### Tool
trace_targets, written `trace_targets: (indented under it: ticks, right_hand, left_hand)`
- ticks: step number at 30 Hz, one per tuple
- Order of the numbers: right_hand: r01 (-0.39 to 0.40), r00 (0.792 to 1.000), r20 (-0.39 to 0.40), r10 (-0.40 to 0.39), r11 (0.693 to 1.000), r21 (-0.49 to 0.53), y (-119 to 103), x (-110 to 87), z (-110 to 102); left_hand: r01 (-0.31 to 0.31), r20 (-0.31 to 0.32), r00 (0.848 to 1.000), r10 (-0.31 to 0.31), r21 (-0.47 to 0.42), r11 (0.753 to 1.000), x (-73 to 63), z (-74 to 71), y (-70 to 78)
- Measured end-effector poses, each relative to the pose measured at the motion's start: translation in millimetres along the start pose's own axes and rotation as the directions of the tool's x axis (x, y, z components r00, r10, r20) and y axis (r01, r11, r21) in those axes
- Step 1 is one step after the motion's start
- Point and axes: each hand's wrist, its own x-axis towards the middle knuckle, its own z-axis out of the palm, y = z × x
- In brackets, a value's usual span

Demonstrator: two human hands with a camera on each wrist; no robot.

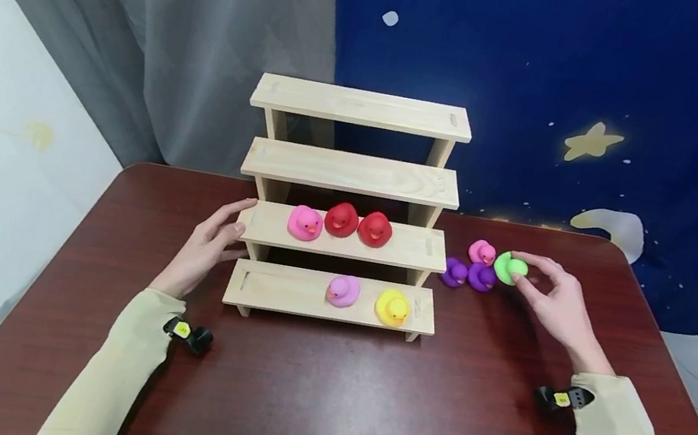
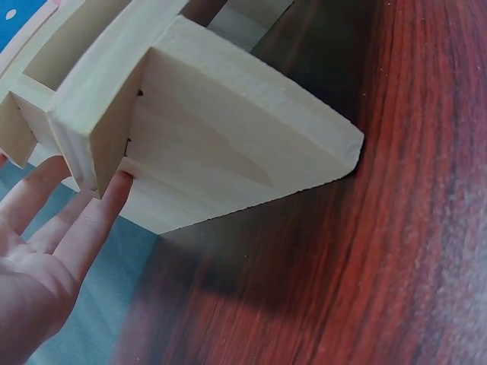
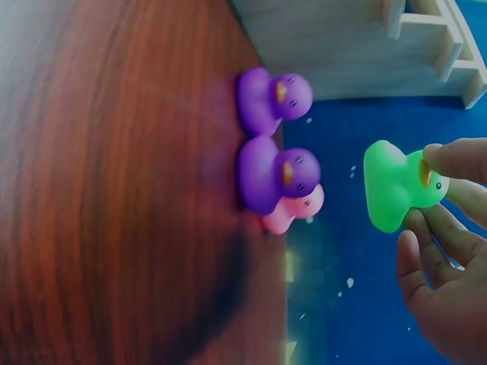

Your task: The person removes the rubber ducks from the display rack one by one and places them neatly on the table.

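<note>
My right hand (image 1: 559, 303) pinches a green rubber duck (image 1: 507, 268) between thumb and fingers. In the right wrist view the green duck (image 3: 392, 186) is held above the table, its head at the fingertips. Left of it on the table are two purple ducks (image 3: 278, 175) and a pink duck (image 1: 482, 252). My left hand (image 1: 200, 254) is at the left end of a wooden stepped shelf (image 1: 350, 171). Seen from the left wrist, its extended fingers (image 2: 99, 217) reach to the edge of a shelf board (image 2: 99, 129) and seem to touch it.
On the shelf's second step from the bottom sit a pink duck (image 1: 305, 223) and two red ducks (image 1: 375, 229). The lowest step carries a lilac duck (image 1: 343, 291) and a yellow duck (image 1: 392, 308). Grey and blue curtains (image 1: 517, 84) hang behind the brown table (image 1: 316, 412).
</note>
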Motion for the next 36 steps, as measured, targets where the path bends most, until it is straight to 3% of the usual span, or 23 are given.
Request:
trace_targets:
  ticks: [10, 18, 26, 30, 36]
  right_hand:
    - [-0.036, 0.999, 0.032, 0.042, 0.985, -0.168, 20.2, -0.1, 2.8]
    - [-0.215, 0.970, 0.092, 0.223, 0.973, -0.088, 29.2, 2.0, 3.2]
    - [-0.273, 0.951, 0.117, 0.286, 0.955, -0.116, 39.0, 0.0, 9.2]
    - [-0.267, 0.953, 0.121, 0.277, 0.959, -0.092, 39.1, 0.3, 11.8]
    - [-0.206, 0.974, 0.090, 0.208, 0.978, -0.036, 36.4, 2.8, 10.7]
  left_hand:
    - [-0.004, 0.000, 1.000, 0.004, 0.002, 1.000, 2.3, 1.5, -0.6]
    - [-0.002, 0.008, 1.000, 0.002, -0.005, 1.000, 2.0, 1.9, -3.0]
    - [0.000, 0.010, 1.000, 0.000, -0.016, 1.000, 0.9, 3.7, -4.9]
    - [-0.002, 0.002, 1.000, 0.002, -0.016, 1.000, -0.7, 1.0, -4.9]
    - [0.001, -0.004, 1.000, -0.001, -0.010, 1.000, -0.5, -1.5, -3.5]
